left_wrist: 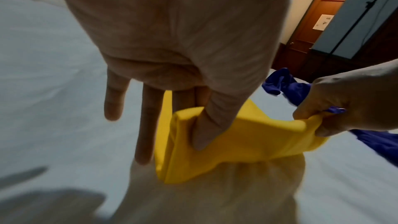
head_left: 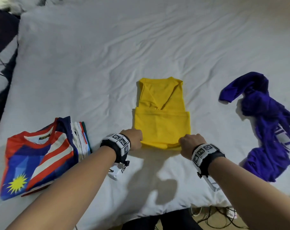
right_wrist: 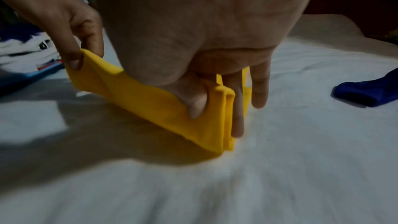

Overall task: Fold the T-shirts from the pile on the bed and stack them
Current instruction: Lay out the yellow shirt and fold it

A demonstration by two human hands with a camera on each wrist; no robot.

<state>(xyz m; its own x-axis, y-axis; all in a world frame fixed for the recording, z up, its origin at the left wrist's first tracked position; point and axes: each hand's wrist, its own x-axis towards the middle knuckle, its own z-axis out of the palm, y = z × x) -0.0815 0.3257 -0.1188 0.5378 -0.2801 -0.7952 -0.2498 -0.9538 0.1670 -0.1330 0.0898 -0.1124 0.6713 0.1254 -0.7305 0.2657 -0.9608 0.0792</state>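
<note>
Centre T-shirt [head_left: 162, 118]: plain yellow. Right T-shirt [head_left: 267, 123]: purple with a white print. Top T-shirt of near-left stack [head_left: 40, 156]: blue with red-and-white stripes, red collar, yellow sunburst. Bed sheet [head_left: 107, 55]: white. Wrist bands [head_left: 119, 143]: black with black-and-white square markers.

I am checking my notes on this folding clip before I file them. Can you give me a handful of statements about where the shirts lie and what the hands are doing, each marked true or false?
1. Both hands pinch the near edge of the yellow T-shirt. True: the left hand and the right hand each hold a near corner.
2. The purple T-shirt is neatly folded. False: it lies crumpled on the bed, to the right of the yellow one.
3. The folded stack sits to the left of the yellow T-shirt. True.
4. The yellow T-shirt rests on top of the stack. False: it lies on the sheet, apart from the stack.
</note>
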